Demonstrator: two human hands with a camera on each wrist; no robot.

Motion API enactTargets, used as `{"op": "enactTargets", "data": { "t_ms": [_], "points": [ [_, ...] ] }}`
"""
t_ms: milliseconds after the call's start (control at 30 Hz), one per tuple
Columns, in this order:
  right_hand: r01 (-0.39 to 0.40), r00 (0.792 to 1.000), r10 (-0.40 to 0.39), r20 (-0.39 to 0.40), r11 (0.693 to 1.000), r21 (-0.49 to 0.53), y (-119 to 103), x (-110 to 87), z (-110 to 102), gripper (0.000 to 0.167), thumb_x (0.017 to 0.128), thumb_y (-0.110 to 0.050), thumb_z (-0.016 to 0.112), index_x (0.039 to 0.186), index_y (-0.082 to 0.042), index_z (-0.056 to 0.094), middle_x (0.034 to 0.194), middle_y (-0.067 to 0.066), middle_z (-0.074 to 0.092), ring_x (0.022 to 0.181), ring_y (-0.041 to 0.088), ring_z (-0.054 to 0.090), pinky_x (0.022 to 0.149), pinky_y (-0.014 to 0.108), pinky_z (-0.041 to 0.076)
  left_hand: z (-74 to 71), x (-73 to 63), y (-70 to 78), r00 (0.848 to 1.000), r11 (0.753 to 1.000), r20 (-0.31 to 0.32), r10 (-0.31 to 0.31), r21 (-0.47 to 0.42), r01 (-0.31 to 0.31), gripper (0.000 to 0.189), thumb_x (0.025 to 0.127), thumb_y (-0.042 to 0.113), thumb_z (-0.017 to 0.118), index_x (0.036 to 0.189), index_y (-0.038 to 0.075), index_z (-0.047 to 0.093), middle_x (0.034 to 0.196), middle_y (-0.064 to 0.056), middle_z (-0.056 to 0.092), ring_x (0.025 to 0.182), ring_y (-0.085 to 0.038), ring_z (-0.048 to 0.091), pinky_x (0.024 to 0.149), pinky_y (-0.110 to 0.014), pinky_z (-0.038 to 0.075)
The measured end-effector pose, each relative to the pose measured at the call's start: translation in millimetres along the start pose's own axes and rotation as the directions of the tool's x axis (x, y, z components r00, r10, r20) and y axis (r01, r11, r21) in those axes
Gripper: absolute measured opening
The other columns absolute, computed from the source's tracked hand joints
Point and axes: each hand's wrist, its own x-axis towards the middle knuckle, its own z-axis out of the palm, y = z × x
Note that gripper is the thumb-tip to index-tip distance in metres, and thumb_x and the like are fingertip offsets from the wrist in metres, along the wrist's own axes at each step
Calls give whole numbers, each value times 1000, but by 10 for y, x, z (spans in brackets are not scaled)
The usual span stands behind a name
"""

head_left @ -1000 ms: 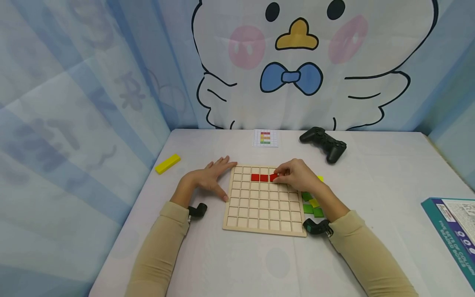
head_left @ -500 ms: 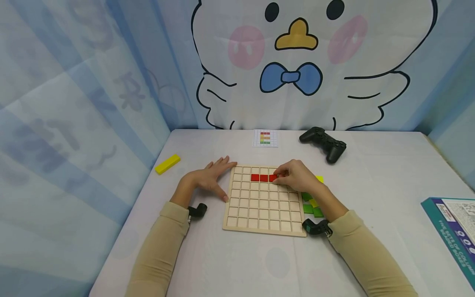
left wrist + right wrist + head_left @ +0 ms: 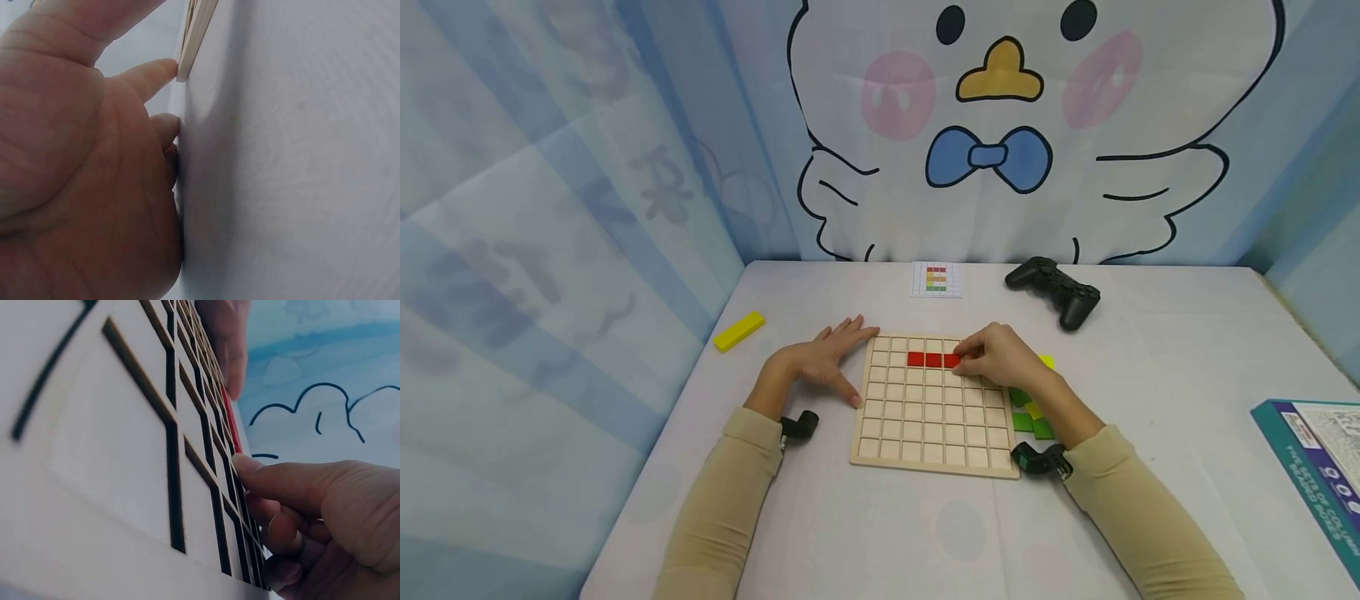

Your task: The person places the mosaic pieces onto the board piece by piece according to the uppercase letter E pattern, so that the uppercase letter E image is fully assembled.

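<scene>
A wooden grid board lies flat on the table, with a row of red square tiles in its upper part. My right hand pinches the rightmost red tile between thumb and fingers at its right side, down at board level. In the right wrist view the thumb tip meets the end of the red strip, and the other fingers are curled beneath. My left hand is spread beside the board's left edge. Its index finger and thumb touch that edge, as the left wrist view partly confirms.
Green tiles and yellow tiles lie right of the board, partly under my right forearm. A yellow block is at the left. Behind the board are a pattern card and a black game controller. A teal box sits far right.
The rightmost red tile, slightly tilted and apart a second ago, now lies level in line with the other red ones. My right hand shifted only slightly; the left hand stayed still.
</scene>
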Motion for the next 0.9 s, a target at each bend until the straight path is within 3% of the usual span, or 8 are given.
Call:
{"op": "enactTargets", "data": {
  "t_ms": [267, 467, 667, 900],
  "points": [
    [-64, 998, 64, -28, 998, -10, -80, -58, -187, 36, 90, -22, 82, 120, -2, 77, 96, 6, 77, 78, 18, 57, 66, 28, 48, -6, -11, 9, 1000, 1000, -2, 6, -4, -6, 131, 69, 51, 94, 169, 27, 13, 176, -7, -11, 163, -26, -14, 131, -54, -9],
    [-41, 996, 40, -74, 999, -7, -107, -144, -365, 34, 93, -19, 79, 121, -1, 76, 92, 9, 72, 73, 20, 56, 59, 27, 47, -3, 0, 1, 1000, 1000, -2, 1, 4, -1, 131, 69, 51, 94, 169, 27, 12, 176, -7, -11, 163, -25, -14, 131, -54, -9],
    [-56, 995, 57, -80, 998, 18, -81, -198, -468, 35, 93, -20, 79, 124, -2, 75, 91, 10, 68, 68, 22, 58, 58, 27, 49, 6, 9, 3, 1000, 1000, 2, -5, 6, 5, 131, 69, 51, 94, 169, 28, 12, 176, -5, -11, 163, -24, -14, 131, -52, -8],
    [-79, 991, 77, -111, 997, -14, -25, -255, -586, 35, 93, -24, 80, 123, -7, 77, 94, 9, 69, 77, 25, 55, 60, 27, 47, 11, 0, 8, 1000, 1000, -3, -3, 10, 3, 130, 69, 52, 93, 169, 28, 13, 177, -5, -10, 163, -25, -13, 131, -52, -8]
  ]
}}
